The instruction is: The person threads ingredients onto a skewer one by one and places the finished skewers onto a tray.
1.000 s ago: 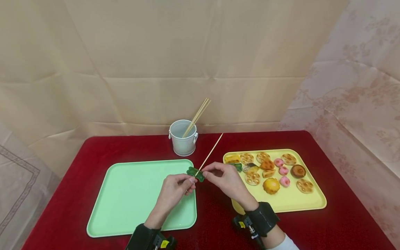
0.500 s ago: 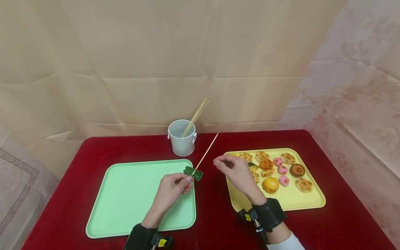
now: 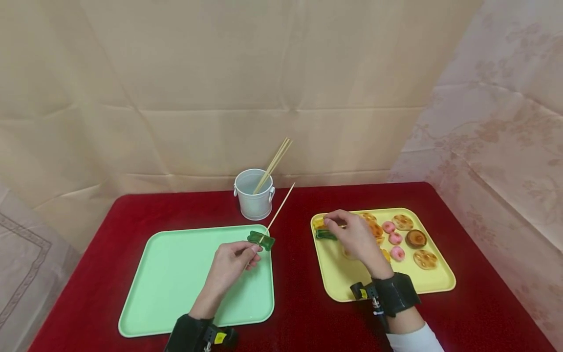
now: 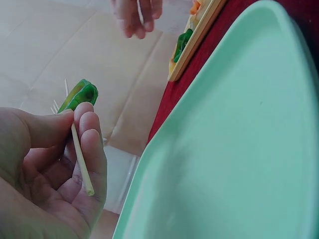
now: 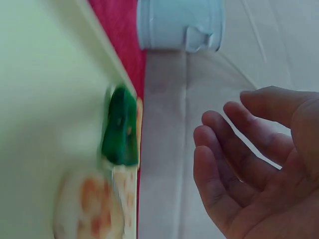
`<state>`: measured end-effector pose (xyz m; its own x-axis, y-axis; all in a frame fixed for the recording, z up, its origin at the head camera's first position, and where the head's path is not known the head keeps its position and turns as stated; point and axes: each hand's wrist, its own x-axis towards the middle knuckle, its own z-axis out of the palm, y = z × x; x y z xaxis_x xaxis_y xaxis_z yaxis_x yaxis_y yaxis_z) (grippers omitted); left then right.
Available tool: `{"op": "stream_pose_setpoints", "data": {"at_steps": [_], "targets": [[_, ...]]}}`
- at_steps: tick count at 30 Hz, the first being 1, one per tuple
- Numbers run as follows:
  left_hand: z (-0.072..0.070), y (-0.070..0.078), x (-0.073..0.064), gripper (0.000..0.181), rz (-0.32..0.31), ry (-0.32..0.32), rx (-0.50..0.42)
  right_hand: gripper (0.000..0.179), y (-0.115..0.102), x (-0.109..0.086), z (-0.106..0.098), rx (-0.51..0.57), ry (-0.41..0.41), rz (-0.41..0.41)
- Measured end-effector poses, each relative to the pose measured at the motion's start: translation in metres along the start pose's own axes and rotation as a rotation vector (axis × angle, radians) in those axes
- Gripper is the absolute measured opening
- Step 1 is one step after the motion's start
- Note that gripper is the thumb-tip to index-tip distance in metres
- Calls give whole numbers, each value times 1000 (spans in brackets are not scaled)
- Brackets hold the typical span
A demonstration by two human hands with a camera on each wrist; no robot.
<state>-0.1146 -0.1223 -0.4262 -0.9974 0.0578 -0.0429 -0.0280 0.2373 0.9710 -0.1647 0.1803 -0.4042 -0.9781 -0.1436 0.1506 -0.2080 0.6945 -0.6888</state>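
Passable strip of red tablecloth [image 3: 299,274] between mint-green tray [image 3: 176,278] and yellow tray [image 3: 435,280], white pail [image 3: 254,202] behind (wooden skewers [image 3: 276,157] jutting rightward), single skewer [image 3: 281,205] slanting from the left hand [image 3: 226,266], lotus-root slices [image 3: 425,259] crowding the yellow tray.

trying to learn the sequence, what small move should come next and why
Perhaps lower the right hand to the green piece on the yellow tray and pinch it: that hand is empty above the tray, while the left hand holds a skewer with just one green chunk.

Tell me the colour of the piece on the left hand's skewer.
Green; the piece shows best in the left wrist view.
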Motion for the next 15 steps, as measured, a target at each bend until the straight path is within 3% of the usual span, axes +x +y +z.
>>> {"op": "stream_pose_setpoints", "data": {"at_steps": [11, 15], "targets": [[-3, -4, 2, 10, 21, 0, 14, 9, 22, 13, -6, -295, -54, -184], [-2, -5, 2, 10, 21, -10, 21, 12, 23, 15, -3, -390, -93, -209]]}}
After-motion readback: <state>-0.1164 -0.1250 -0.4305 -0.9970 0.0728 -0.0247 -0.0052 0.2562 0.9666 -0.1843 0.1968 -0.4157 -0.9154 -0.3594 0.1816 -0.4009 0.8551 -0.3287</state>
